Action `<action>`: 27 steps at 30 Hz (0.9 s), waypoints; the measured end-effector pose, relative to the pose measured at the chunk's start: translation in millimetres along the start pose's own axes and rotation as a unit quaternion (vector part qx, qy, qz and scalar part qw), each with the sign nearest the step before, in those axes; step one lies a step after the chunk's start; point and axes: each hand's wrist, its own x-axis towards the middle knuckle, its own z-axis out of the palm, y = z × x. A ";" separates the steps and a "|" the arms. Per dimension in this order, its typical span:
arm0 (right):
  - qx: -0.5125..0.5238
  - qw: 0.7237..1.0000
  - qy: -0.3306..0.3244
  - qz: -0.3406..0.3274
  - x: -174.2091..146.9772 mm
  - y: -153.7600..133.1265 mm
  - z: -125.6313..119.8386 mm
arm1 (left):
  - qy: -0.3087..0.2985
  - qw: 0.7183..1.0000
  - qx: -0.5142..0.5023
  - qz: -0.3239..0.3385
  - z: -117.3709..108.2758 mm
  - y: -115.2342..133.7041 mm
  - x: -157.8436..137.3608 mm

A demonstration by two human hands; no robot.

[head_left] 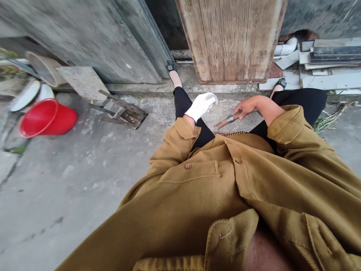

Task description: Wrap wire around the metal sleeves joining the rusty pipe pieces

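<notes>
Gripping handle (225, 122) in right hand (247, 107); could drop it if holding too loosely. Cannot tell grip of left hand (200, 107).

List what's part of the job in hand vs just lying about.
In hand:
- brown stick-like tool with grey band, gripped by the bare right hand
- white-gloved left hand beside it

Probably just lying about, untouched:
- red bucket
- small wooden frame
- white pipe
</notes>
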 end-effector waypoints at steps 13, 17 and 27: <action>0.077 0.898 0.429 0.059 -17.4 6.7 -25.5 | -0.168 0.972 0.161 0.033 50.8 -19.0 -17.4; -0.103 0.922 0.344 0.145 -0.3 7.2 -20.9 | -0.133 0.977 0.155 0.055 34.4 -8.7 -20.0; -0.008 1.000 -0.013 -0.027 -19.1 -20.2 -13.4 | -0.016 0.998 0.037 -0.043 19.4 -14.0 -16.3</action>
